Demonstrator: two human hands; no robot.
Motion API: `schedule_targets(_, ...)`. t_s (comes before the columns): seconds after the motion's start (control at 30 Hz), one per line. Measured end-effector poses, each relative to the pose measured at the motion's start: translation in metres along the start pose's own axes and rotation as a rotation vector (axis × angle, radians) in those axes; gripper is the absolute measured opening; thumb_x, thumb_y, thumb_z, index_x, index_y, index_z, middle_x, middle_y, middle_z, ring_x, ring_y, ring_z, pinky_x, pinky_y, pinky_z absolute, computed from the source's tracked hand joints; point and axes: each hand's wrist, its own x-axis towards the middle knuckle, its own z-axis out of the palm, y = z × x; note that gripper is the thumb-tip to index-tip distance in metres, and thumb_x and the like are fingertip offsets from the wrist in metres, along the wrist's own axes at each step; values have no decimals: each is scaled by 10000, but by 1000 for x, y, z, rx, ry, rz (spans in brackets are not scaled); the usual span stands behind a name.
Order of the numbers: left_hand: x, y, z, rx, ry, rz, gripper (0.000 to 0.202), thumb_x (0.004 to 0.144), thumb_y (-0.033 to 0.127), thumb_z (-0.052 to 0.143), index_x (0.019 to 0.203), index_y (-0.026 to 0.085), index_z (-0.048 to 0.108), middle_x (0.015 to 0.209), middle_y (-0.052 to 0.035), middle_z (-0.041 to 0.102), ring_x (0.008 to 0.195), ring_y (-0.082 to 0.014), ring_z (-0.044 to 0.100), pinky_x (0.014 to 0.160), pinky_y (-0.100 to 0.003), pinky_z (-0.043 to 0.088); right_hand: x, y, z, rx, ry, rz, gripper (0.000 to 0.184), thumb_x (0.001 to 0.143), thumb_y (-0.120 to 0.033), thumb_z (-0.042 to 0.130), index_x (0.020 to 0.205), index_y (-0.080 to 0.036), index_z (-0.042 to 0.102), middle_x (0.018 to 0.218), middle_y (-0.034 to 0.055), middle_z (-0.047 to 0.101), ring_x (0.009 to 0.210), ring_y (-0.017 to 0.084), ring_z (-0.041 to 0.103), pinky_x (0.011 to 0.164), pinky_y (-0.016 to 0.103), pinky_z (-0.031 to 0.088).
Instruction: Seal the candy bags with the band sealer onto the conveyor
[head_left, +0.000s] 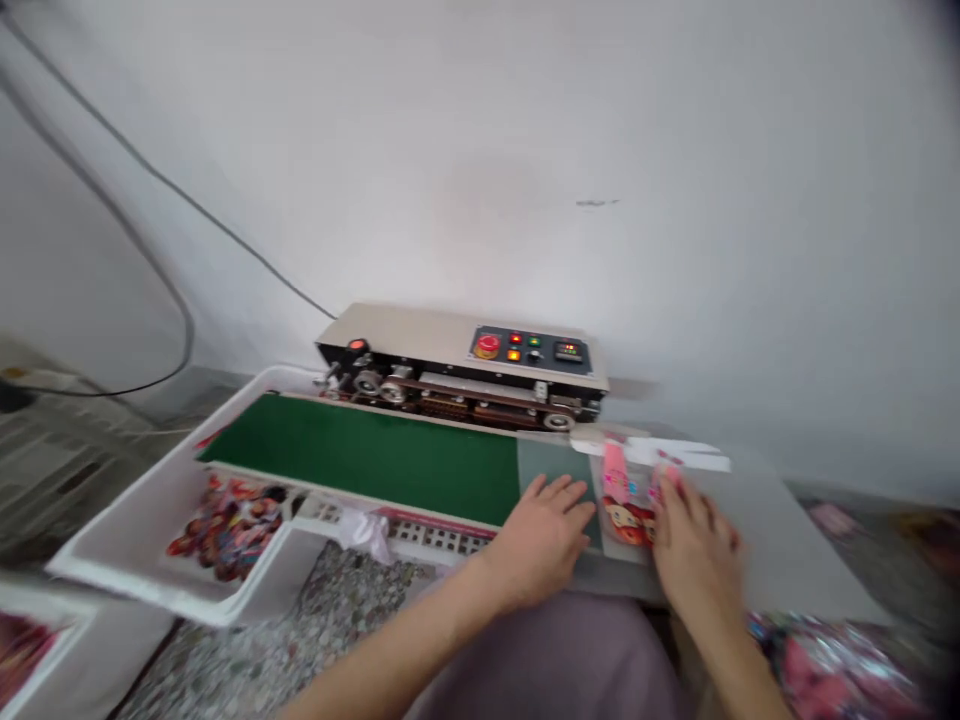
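My left hand [546, 532] lies palm down with its fingers spread, over the right end of the green conveyor belt [390, 460] of a band sealer [435, 345]. Farther right, my right hand [694, 550] bends its fingers over a pink packet with a cartoon doll face, covering much of it. Just left of that hand, a second pink packet [616, 475] in clear plastic shows a red-haired cartoon face at its lower end. The packets rest on a grey board [795, 560], their upper ends near the white guide strips [675, 452] by the sealer.
A white foam box [97, 560] under the belt's left end holds several colourful packets [229, 530]. Another white box [112, 640] stands at the lower left. Shiny pink packets [832, 665] lie at the lower right. A cable [165, 185] runs along the wall to the sealer.
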Motion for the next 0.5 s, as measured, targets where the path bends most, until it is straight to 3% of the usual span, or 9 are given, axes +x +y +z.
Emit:
schedule_targets(0.13,32,5,15,75,-10,55,471,991,175,367,1452,148,462,1543,-122,464,1463,-262,366,1207,-529,279,5,-3,-5,-1,-97,-27,506,1037,-326,249,1454,-244,522,1523,50,499,1338,331,439,1046,499,379)
schedule_targets(0.27,59,14,34,189,-24,64,519,1044,333,313,1512,121,389,1597,-150,364,1507,-283,274,1195,-636,222,9,5,-5,16,-127,-19,505,1038,-349,261,1487,-263,474,1544,54,473,1364,331,414,1077,535,345)
schedule_targets(0.37,60,13,42,253,13,43,550,1056,439,278,1506,153,414,1601,-121,360,1516,-281,249,1189,-675,190,10,13,-4,41,-111,37,533,1035,-364,250,1524,-231,414,1536,82,480,1355,342,419,1068,549,355)
schedule_targets(0.5,47,2,42,293,51,18,535,1062,412,272,1516,160,402,1606,-106,350,1515,-269,254,1193,-673,183,9,12,-3,101,-113,2,535,1036,-355,246,1543,-247,378,1544,55,472,1382,335,390,1077,521,344)
